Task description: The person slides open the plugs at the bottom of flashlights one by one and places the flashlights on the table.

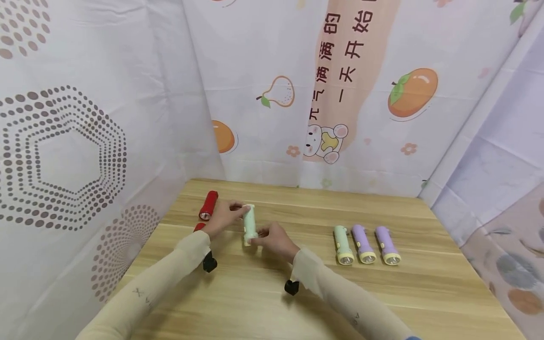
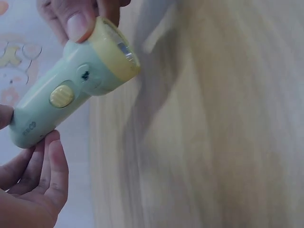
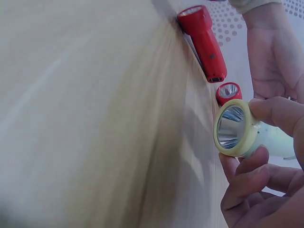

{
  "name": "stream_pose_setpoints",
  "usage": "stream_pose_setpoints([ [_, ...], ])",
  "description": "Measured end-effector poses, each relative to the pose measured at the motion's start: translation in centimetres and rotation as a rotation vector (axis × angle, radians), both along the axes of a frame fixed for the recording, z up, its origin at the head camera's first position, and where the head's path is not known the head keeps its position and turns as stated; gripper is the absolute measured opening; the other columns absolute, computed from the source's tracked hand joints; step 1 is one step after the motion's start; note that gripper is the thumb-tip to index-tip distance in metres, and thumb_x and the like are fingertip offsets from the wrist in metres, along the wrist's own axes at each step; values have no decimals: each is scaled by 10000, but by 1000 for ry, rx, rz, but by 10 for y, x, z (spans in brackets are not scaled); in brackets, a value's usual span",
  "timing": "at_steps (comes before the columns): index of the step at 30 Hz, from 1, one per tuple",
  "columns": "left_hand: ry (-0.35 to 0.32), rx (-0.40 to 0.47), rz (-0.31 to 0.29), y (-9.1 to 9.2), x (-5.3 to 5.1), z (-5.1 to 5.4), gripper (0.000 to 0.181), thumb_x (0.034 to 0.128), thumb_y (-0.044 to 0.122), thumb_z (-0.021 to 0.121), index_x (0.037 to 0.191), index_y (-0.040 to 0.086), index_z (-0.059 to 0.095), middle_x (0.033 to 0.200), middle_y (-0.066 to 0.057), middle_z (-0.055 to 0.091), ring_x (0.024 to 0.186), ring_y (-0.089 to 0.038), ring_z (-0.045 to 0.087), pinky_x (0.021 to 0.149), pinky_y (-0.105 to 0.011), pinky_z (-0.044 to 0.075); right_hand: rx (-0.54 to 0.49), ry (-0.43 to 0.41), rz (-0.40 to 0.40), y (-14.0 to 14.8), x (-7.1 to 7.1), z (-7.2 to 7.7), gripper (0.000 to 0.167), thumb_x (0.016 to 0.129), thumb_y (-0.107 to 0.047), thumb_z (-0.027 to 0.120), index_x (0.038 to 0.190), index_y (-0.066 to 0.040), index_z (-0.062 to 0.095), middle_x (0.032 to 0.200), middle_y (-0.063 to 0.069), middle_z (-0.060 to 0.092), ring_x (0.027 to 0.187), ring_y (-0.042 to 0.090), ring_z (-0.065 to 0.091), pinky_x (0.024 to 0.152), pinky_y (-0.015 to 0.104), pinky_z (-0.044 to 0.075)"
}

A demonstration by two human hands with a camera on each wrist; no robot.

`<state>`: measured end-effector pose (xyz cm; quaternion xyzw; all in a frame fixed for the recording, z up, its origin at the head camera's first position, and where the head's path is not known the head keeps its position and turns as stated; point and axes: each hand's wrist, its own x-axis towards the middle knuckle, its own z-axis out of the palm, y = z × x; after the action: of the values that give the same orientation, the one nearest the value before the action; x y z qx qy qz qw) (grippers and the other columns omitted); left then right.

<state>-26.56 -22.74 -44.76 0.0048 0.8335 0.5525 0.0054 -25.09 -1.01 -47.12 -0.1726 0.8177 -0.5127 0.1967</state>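
Between both hands is a pale green flashlight [image 1: 249, 224] with a yellow head ring, above the wooden table. The left hand [image 1: 225, 216] pinches its tail end at the top, as the left wrist view shows with thumb and fingers on the green body [image 2: 42, 114]. The right hand [image 1: 275, 240] grips the head end; in the right wrist view its thumb and fingers hold the yellow ring around the reflector [image 3: 231, 127]. A yellow switch [image 2: 61, 96] shows on the flashlight's side.
A red flashlight [image 1: 208, 206] lies at the table's left, and another red one [image 1: 199, 227] is mostly hidden behind the left arm. To the right lie a green flashlight [image 1: 342, 244] and two purple ones [image 1: 363, 243], [image 1: 386, 245] in a row. Printed curtains stand behind the table.
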Motion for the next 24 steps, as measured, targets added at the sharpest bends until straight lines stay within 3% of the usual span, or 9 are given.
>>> stream_pose_setpoints([
  [4,-7,-13,-11,8,8,-3,484,927,471,757,1227,95,700,1121,-67,712,932,-220,691,819,-366,589,5,11,16,7,11,0,433,853,-305,858,1163,-26,744,1024,20,721,943,183,645,866,392,540],
  [10,9,-35,-55,24,25,-6,420,936,465,749,1170,121,695,1079,-34,697,933,-191,668,827,-405,589,15,6,42,26,24,-2,452,840,-271,872,1166,4,722,996,30,713,916,182,634,824,358,539],
  [16,68,-28,-102,44,39,-7,350,926,399,781,1105,110,697,1025,-23,695,927,-186,658,788,-375,594,74,70,79,50,33,-4,391,827,-287,883,1098,-46,737,933,5,700,857,167,605,746,321,514],
  [24,108,-45,-132,58,51,-6,305,923,401,783,1061,142,704,1000,7,698,913,-175,656,813,-352,567,97,59,102,67,43,-1,361,816,-286,888,1073,-77,742,890,10,694,820,176,595,711,325,490],
])
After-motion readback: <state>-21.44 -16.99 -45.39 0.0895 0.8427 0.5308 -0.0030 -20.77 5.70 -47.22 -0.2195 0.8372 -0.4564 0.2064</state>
